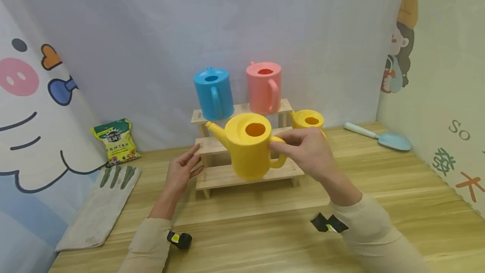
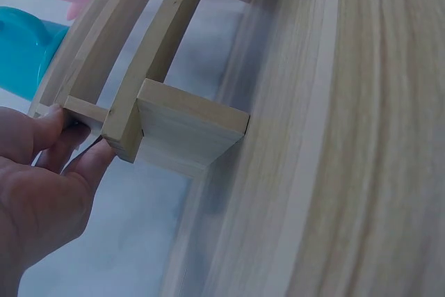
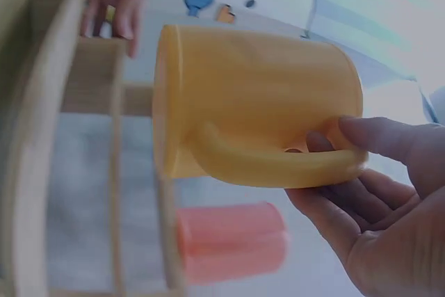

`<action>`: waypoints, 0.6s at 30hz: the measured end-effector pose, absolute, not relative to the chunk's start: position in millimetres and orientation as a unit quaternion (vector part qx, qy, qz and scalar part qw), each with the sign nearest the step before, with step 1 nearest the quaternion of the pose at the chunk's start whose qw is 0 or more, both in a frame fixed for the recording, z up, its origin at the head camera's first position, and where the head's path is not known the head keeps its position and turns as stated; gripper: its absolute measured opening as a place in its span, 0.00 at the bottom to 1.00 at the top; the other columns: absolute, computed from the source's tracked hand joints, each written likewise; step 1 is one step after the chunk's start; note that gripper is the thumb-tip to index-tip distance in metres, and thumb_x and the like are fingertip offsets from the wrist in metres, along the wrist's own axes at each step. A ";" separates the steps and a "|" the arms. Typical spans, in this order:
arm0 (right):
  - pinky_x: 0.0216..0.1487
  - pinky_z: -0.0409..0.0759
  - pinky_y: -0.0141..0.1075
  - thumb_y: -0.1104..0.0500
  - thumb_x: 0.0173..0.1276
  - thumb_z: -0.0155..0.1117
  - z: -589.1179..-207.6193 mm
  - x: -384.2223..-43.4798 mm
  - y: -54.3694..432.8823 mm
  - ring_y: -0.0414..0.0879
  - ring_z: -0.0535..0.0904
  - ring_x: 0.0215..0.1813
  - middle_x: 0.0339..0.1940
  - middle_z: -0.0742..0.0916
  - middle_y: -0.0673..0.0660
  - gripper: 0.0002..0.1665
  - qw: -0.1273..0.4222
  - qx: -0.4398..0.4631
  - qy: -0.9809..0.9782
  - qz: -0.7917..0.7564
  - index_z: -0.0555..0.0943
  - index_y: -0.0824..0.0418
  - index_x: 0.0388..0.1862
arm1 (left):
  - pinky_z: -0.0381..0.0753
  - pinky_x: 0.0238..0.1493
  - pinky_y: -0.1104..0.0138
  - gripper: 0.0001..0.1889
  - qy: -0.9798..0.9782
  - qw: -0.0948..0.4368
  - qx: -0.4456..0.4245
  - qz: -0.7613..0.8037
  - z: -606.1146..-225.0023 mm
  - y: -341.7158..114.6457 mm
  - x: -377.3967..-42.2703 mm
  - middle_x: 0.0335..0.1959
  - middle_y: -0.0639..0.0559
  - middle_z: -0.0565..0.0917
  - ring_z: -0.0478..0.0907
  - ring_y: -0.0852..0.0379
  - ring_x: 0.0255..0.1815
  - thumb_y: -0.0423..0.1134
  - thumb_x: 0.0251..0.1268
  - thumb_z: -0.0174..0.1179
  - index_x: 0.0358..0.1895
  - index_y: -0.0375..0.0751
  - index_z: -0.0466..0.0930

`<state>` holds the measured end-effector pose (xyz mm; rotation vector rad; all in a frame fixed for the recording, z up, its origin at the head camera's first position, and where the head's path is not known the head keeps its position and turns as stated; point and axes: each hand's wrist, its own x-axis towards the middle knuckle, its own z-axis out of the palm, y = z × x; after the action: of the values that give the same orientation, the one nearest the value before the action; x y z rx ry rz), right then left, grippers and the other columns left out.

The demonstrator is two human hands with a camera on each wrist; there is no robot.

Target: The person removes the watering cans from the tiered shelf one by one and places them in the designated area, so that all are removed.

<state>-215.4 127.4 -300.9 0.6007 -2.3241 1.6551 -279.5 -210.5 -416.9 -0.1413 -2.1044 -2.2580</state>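
- Pale wooden plank surface (image 1: 379, 188) carries:
- stepped wooden slat shelf (image 1: 227, 176), with blue (image 1: 214, 94) and pink (image 1: 264, 87) plastic watering cans on top
- green-yellow printed bag (image 1: 115, 140)
- folded beige cloth (image 1: 102, 205)
- light-blue plastic trowel (image 1: 379, 136)

On my feed I can read only the grey letters "So" on the right-hand wall panel (image 1: 460, 129), above large green and orange characters cut off by the frame edge, while the print on the green and yellow bag (image 1: 115, 141) at the back left is too small to make out.
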 end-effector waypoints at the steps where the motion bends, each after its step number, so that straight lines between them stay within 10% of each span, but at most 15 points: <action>1: 0.38 0.86 0.33 0.58 0.62 0.77 -295.8 -212.8 133.6 0.53 0.86 0.38 0.34 0.90 0.57 0.14 0.118 0.196 -0.795 0.562 0.90 0.65 0.43 | 0.79 0.61 0.58 0.24 -0.679 0.026 -0.046 -0.732 -417.2 -210.3 -279.8 0.75 0.40 0.62 0.64 0.43 0.72 0.31 0.80 0.49 0.75 0.35 0.63; 18: 0.47 0.76 0.35 0.44 0.59 0.78 -253.4 -191.9 219.5 0.44 0.80 0.48 0.32 0.90 0.38 0.21 0.203 0.023 -0.808 0.553 0.91 0.57 0.44 | 0.82 0.58 0.62 0.24 -0.669 0.027 -0.044 -0.742 -418.4 -209.9 -282.0 0.75 0.39 0.63 0.65 0.44 0.72 0.30 0.79 0.49 0.75 0.35 0.64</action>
<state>-191.9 219.5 -253.4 0.0632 -2.2538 1.5445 -282.0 -209.9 -418.4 -0.1350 -2.0652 -2.2917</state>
